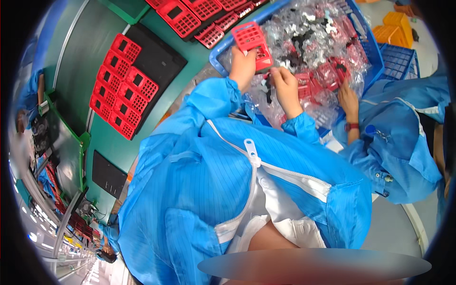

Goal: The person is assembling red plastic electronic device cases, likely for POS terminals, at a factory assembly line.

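My left hand [243, 69] grips a red plastic casing [248, 36] with a grid of small openings, held up over the near left rim of a blue crate [218, 59]. A second red section [262, 58] shows just below the grid, by my fingers; whether it is joined to the casing I cannot tell. Close to its lower corner is my right hand [286, 90], thumb and forefinger pinched together. What they hold, if anything, is too small to make out. Under both hands lie clear plastic bags [308, 52] with red, black and white parts in the crate.
Several red casings [124, 90] lie in rows on a black tray [159, 59] on the green bench [107, 142]. More red casings [178, 19] stand at the far edge. A co-worker's hand [349, 100] reaches into the crate from the right. Yellow bins [396, 31] are beyond it.
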{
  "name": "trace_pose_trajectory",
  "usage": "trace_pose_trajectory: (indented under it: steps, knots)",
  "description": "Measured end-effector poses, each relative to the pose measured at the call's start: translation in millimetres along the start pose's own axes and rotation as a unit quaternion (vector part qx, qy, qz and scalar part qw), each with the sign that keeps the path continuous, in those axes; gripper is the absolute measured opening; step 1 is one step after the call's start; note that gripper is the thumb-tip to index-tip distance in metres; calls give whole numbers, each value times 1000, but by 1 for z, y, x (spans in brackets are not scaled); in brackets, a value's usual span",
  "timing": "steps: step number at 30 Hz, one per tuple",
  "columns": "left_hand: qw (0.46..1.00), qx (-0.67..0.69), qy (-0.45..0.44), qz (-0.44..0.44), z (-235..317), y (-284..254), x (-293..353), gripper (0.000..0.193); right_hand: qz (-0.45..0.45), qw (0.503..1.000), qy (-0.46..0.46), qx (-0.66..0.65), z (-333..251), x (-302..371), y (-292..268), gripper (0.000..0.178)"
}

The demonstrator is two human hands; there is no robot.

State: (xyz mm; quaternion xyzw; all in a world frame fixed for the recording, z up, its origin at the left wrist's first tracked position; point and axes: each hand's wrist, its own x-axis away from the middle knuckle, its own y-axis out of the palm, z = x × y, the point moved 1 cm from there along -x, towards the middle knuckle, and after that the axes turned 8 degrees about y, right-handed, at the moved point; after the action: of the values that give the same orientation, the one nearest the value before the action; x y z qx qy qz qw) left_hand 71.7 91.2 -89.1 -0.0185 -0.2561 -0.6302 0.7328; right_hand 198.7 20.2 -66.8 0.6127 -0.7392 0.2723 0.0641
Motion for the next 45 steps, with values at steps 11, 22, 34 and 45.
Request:
trace_pose_trajectory:
  steps: [11,22,34,45]
  knots:
    - [990,-28,107,90,-19,11,-11,37,-5,991,-83,-101,-33,4,26,31]
    - [982,53,92,-159,86,-81,24,38,-56,981,-177,-50,-22,-14,49,43]
    - [962,240,118,-63,115,-221,82,73,-299,915,91,-255,-126,57,220,35]
    - [955,205,134,166,115,-273,72,47,-197,977,74,-19,-86,-15,259,37]
